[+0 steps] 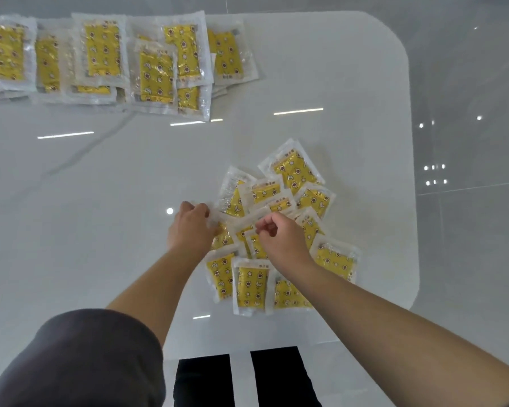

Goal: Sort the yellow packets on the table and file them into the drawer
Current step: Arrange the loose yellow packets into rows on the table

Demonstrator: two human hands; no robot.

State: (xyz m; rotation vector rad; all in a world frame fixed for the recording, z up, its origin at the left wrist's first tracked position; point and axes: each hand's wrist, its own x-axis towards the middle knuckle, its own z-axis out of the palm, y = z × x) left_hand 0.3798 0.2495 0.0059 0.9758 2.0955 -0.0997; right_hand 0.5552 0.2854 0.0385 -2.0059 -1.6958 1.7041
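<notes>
Head view, steeply down, close over white table [365, 83]

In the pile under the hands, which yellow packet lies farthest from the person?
The tilted packet at the far tip of the pile, on its right side. All the other packets in that pile lie closer in.

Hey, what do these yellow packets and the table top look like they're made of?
Yellow packets: seemingly clear glossy plastic film, crinkled and glinting, around shiny yellow printed contents, perhaps foil. Table: likely polished white stone or a glossy imitation; it mirrors strip lights and shows faint grey veins.
</notes>
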